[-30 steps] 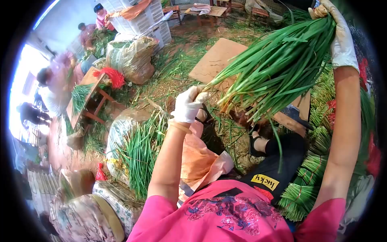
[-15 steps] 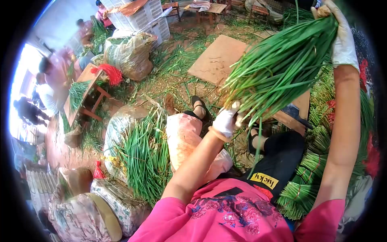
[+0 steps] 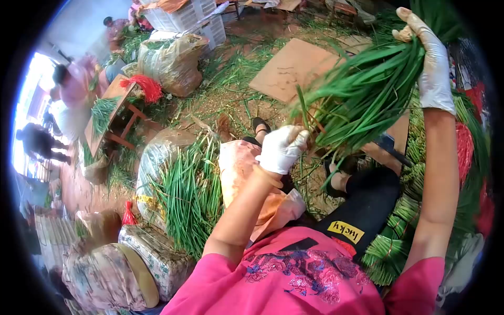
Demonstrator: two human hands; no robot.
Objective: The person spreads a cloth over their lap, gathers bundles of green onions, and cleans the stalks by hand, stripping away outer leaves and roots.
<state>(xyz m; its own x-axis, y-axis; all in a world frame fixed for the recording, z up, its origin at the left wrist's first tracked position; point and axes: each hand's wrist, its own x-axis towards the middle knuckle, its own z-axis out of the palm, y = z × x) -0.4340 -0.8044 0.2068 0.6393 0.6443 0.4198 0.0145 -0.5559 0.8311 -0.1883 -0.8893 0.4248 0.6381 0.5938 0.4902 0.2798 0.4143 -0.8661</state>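
My right hand (image 3: 431,63), in a white glove, is raised at the upper right and closed around a bunch of green garlic chives (image 3: 375,97). The bunch hangs to the left and down, and its left end is blurred by motion. My left hand (image 3: 283,149), also gloved, is closed in a fist at the left end of the bunch. A few chive leaves stick out by its fingers; how much it grips is partly hidden. Loose chives (image 3: 191,194) lie heaped to the left of my legs. Tied chive bundles (image 3: 391,252) are stacked to my right.
A flat board (image 3: 294,68) lies ahead on the littered floor. Behind it are a stuffed plastic sack (image 3: 173,65) and white crates (image 3: 173,23). At left, a low wooden table (image 3: 105,118) carries chives and red ties (image 3: 144,87). A cushioned seat (image 3: 105,278) stands lower left. Other people work beyond.
My right hand and the bunch have shifted a little left, and the leaves are more bent and blurred. My left hand has moved slightly left and up, away from the bunch's end.
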